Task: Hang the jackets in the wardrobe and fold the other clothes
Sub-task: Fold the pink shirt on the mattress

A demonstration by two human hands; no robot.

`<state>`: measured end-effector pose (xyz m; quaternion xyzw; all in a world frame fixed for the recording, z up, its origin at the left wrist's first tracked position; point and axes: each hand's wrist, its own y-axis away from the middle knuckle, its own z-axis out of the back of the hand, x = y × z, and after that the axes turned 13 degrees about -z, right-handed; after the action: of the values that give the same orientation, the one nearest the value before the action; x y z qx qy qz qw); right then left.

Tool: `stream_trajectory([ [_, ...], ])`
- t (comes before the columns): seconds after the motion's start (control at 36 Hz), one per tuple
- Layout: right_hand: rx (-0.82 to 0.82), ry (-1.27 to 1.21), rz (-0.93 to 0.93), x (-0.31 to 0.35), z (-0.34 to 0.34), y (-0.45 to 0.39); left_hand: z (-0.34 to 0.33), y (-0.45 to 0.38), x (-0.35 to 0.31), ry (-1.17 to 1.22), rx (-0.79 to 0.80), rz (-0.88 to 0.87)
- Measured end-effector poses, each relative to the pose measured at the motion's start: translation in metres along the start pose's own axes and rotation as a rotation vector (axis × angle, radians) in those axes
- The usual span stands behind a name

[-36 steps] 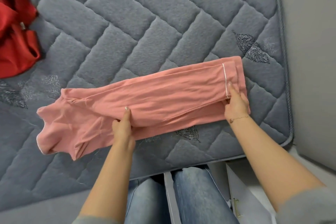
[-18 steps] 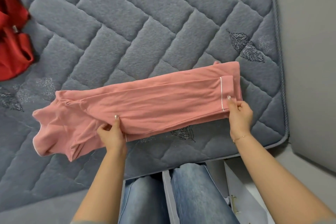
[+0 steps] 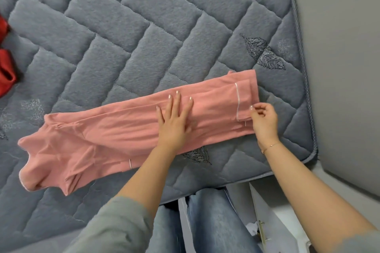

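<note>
A pink garment (image 3: 115,131) with thin white piping lies folded into a long narrow strip across the grey quilted mattress (image 3: 144,33), running from lower left to upper right. My left hand (image 3: 174,119) lies flat on its middle with straight, spread fingers pressing the cloth. My right hand (image 3: 263,119) is at the strip's right end, pinching the cuff edge by the white piping between thumb and fingers. The left end of the garment is bunched and wrinkled.
A red garment (image 3: 5,72) lies crumpled at the mattress's left edge, mostly out of view. A grey wall or headboard (image 3: 339,68) borders the mattress on the right. A white drawer with a metal handle (image 3: 265,234) stands by my jeans-clad legs.
The near long edge of the pink garment has been folded over, making the strip narrower. My left hand let go of that edge and moved up onto the middle, flat. My right hand stayed at the cuff.
</note>
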<state>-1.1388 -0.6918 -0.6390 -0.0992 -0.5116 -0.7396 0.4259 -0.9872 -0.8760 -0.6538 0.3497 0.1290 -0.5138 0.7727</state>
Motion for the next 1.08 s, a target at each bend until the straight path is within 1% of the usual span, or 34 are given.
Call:
stream_trajectory([
  [0.03,-0.007,0.024,-0.033,-0.004,0.002,-0.005,-0.006,-0.002,0.003,-0.051,0.056,-0.016],
  [0.06,-0.016,0.04,-0.053,-0.007,0.004,-0.009,-0.009,-0.003,0.005,-0.073,0.073,-0.031],
  [0.14,-0.056,0.034,-0.083,-0.011,0.012,-0.016,-0.002,-0.01,0.001,0.0,0.006,-0.117],
  [0.19,-0.117,0.016,-0.104,-0.015,0.021,-0.018,0.006,-0.02,-0.012,0.063,-0.057,-0.174],
  [0.25,-0.15,-0.005,-0.134,-0.02,0.028,-0.018,0.013,-0.038,-0.029,0.102,-0.081,-0.184],
  [0.31,-0.118,-0.034,-0.191,-0.025,0.034,-0.018,0.018,-0.064,-0.044,0.079,-0.057,-0.151],
  [0.39,-0.002,-0.061,-0.25,-0.03,0.043,-0.02,0.024,-0.111,-0.069,0.041,0.051,-0.105],
  [0.44,0.129,-0.028,-0.253,-0.032,0.046,-0.02,0.023,-0.137,-0.082,-0.013,0.195,-0.073],
  [0.5,0.234,-0.028,-0.249,-0.035,0.044,-0.018,0.023,-0.155,-0.091,-0.139,0.339,-0.042],
  [0.56,0.273,-0.016,-0.238,-0.037,0.04,-0.018,0.027,-0.165,-0.096,-0.237,0.412,-0.033],
  [0.58,0.282,-0.005,-0.23,-0.036,0.039,-0.019,0.03,-0.167,-0.098,-0.25,0.428,-0.041],
  [0.64,0.298,-0.022,-0.187,-0.036,0.039,-0.018,0.034,-0.167,-0.099,-0.184,0.408,-0.112],
  [0.69,0.286,-0.066,-0.135,-0.035,0.041,-0.014,0.037,-0.162,-0.099,-0.009,0.382,-0.241],
  [0.72,0.293,-0.108,-0.121,-0.035,0.042,-0.01,0.038,-0.158,-0.099,0.106,0.369,-0.265],
  [0.78,0.359,-0.236,-0.12,-0.032,0.045,0.002,0.045,-0.148,-0.101,0.308,0.356,-0.182],
  [0.86,0.433,-0.351,-0.14,-0.027,0.047,0.022,0.056,-0.135,-0.097,0.505,0.381,-0.039],
  [0.92,0.468,-0.405,-0.147,-0.027,0.048,0.034,0.065,-0.127,-0.095,0.627,0.45,0.053],
  [0.94,0.495,-0.433,-0.161,-0.027,0.049,0.038,0.07,-0.123,-0.095,0.651,0.499,0.078],
  [1.0,0.563,-0.463,-0.196,-0.028,0.053,0.045,0.079,-0.119,-0.096,0.61,0.632,0.057],
  [1.08,0.636,-0.46,-0.209,-0.026,0.059,0.053,0.089,-0.119,-0.095,0.593,0.776,-0.005],
])
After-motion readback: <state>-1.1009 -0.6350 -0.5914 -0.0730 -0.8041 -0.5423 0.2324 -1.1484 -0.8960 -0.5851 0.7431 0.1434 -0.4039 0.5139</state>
